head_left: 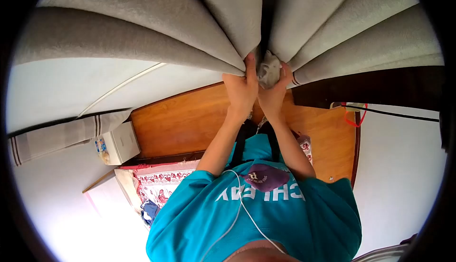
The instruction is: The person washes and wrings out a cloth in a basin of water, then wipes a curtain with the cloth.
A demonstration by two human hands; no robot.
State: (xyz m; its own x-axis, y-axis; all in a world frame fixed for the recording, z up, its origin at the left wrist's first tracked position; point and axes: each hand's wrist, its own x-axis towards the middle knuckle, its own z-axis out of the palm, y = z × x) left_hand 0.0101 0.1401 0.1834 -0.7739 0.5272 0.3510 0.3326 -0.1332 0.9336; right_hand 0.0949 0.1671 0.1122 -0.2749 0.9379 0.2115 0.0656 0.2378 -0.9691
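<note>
Grey curtain panels [223, 5] hang in heavy folds and gather to a narrow bunch at my hands. My left hand [241, 91] is closed at the gathered edge of the left panel, thumb laid along it; its other fingers are hidden behind. Close beside it, my right hand [274, 96] is closed around a crumpled pale grey cloth [270, 70], against the right panel [323, 20]. Both wrists are near each other, forearms stretched forward from my body. A dark gap runs between the two panels above the hands.
Below are a brown wooden floor [175, 119], a white cabinet [124, 143] and a bed with a red-patterned cover [166, 181]. At right, a dark wooden ledge [370, 88] has a red strap [357, 117] by it. A white cable [240, 193] hangs over my teal shirt.
</note>
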